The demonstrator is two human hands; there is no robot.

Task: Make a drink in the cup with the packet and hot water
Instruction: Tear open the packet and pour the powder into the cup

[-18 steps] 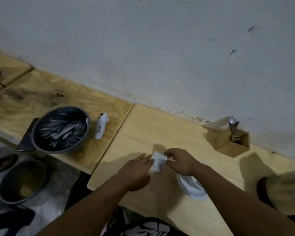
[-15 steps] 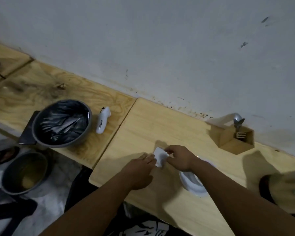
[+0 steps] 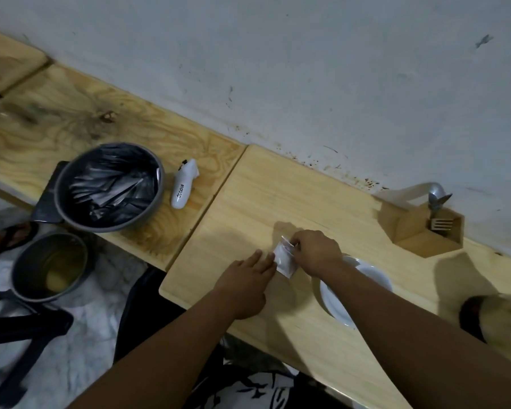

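From the head view we see one grey bowl of dark sachets, one white device beside it, and one wooden holder by the wall. One white cup sits partly under our right forearm. Our left hand and right hand both pinch one small white packet above the table

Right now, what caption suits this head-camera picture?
Both hands, left and right, pinch a small white packet above the wooden table.
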